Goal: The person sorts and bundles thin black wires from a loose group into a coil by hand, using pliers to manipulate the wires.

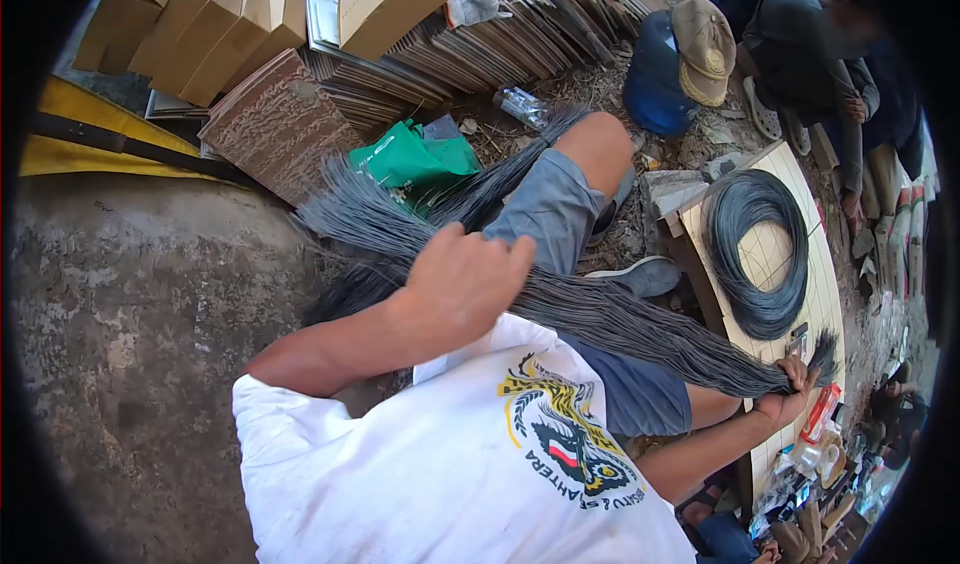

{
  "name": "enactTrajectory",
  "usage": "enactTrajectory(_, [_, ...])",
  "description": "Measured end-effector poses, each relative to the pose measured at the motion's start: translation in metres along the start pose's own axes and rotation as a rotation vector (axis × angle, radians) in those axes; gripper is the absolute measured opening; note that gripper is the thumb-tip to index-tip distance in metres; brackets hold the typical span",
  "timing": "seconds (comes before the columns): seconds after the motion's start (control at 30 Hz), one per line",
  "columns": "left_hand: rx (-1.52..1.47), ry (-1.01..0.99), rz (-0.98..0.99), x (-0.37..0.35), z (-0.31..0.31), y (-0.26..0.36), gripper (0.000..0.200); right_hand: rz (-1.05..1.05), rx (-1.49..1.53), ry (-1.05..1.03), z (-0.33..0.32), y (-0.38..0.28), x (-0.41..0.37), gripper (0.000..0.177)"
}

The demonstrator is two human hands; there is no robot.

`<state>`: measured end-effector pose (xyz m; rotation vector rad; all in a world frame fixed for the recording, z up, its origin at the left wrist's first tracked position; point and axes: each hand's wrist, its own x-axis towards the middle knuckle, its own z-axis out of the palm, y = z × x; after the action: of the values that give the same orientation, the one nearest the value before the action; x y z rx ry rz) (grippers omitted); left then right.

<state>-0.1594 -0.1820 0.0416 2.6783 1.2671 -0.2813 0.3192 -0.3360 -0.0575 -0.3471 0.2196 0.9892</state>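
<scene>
Well, right hand (785, 392) clamps one wire bundle (640, 322) near one coil (724, 259); left hand (465, 276) closed or apart, can't tell

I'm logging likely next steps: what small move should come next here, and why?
Probably the left hand should smooth the long bundle of thin dark gray wires toward its splayed end. The right hand grips the bundle near its opposite end, while the wires fan out loosely past the left hand, beside the green bag.

Tan cap (706, 48) on a blue container (655, 82), cardboard boxes (232, 39) near stacked slabs (420, 64).
</scene>
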Motion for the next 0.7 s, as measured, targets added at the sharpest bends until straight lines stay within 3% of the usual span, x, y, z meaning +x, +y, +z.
enactTrajectory(0.13, [-0.160, 0.070, 0.278, -0.008, 0.042, -0.027, 0.043, -0.148, -0.211, -0.110, 0.008, -0.034, -0.006, 0.038])
enactTrajectory(0.27, [-0.264, 0.091, 0.257, -0.009, 0.070, -0.016, 0.050, -0.127, -0.261, -0.187, 0.044, -0.068, -0.017, 0.036])
enactTrajectory(0.33, [-0.319, 0.129, 0.258, -0.008, 0.072, -0.012, 0.052, -0.247, -0.398, -0.256, 0.076, -0.083, -0.026, 0.035])
enactTrajectory(0.47, [-0.379, 0.231, 0.306, -0.005, 0.070, -0.003, 0.050, -0.078, -0.424, -0.372, 0.147, -0.103, -0.040, 0.034])
enactTrajectory(0.57, [-0.452, 0.198, 0.311, 0.004, 0.080, 0.003, 0.045, -0.077, -0.436, -0.457, 0.177, -0.135, -0.038, 0.033])
enactTrajectory(0.63, [-0.570, 0.113, 0.346, 0.017, 0.096, 0.007, 0.043, 0.005, -0.573, -0.623, 0.200, -0.155, -0.039, 0.013])
enactTrajectory(0.7, [-0.628, 0.134, 0.405, 0.029, 0.105, 0.022, 0.043, 0.017, -0.665, -0.679, 0.247, -0.157, -0.053, 0.018])
